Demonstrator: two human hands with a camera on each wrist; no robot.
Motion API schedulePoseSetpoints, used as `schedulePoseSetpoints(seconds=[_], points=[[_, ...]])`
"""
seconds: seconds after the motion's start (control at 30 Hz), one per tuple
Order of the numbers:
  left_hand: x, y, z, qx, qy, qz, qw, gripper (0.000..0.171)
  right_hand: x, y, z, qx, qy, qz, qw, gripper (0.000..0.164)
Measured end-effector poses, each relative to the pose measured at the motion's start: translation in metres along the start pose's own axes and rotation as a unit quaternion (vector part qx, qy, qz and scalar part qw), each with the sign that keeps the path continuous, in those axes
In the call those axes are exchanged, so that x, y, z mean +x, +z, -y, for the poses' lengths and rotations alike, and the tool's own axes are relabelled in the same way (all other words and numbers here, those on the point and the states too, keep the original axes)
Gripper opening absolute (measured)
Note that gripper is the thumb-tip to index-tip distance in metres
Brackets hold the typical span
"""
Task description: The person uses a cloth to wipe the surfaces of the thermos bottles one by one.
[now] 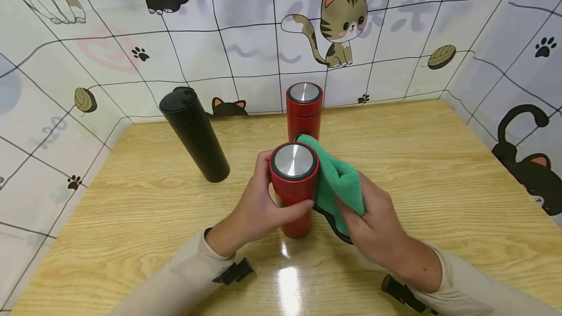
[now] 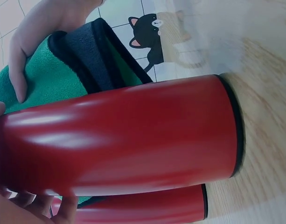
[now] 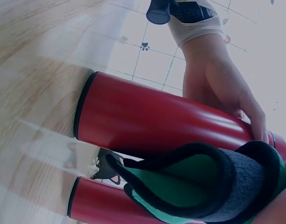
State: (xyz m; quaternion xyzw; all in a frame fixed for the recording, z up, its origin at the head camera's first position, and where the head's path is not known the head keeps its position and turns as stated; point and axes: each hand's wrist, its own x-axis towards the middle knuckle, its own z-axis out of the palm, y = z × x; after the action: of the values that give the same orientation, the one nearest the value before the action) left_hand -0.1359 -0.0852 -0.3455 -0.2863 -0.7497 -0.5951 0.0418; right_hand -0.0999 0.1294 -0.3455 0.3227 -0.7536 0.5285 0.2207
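Observation:
A red thermos flask [image 1: 295,187] with a silver lid top stands near the middle of the table. My left hand [image 1: 259,204] grips it around its upper body, the thumb lying across the front. In my right hand [image 1: 379,223] is a folded cloth [image 1: 340,179], green on one face and grey on the other with a black border. The cloth touches the flask's right side in the head view. In the right wrist view the cloth [image 3: 194,182] hangs in loose folds against the flask [image 3: 156,114].
Just behind stands a second red flask [image 1: 304,106], partly hidden by the first and the cloth. A black tumbler [image 1: 195,135] is at the back left. The wooden table [image 1: 145,208] meets walls [image 1: 246,9] printed with cats and a grid.

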Motion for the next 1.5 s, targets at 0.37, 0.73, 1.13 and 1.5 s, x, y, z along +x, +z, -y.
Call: schedulePoseSetpoints(seconds=[0.37, 0.73, 1.13, 1.5], points=[[-0.0004, -0.0033, 0.0037, 0.038, 0.022, -0.002, 0.999, 0.079, 0.0021, 0.0028, 0.0031, 0.008, 0.015, 0.004, 1.0, 0.066], [-0.002, -0.0026, 0.0051, 0.019, 0.052, -0.004, 0.9985, 0.081, 0.0023, 0.0014, 0.0003, -0.013, 0.081, 0.064, 0.995, 0.062], [0.0017, -0.0036, 0.0023, 0.054, 0.085, 0.004, 0.9949, 0.073, 0.0014, 0.0015, 0.0005, -0.029, 0.077, 0.05, 0.995, 0.062], [0.0009, 0.0025, 0.0001, 0.001, 0.019, 0.005, 0.9998, 0.087, 0.0005, 0.0008, -0.002, -0.059, 0.09, 0.081, 0.991, 0.059]])
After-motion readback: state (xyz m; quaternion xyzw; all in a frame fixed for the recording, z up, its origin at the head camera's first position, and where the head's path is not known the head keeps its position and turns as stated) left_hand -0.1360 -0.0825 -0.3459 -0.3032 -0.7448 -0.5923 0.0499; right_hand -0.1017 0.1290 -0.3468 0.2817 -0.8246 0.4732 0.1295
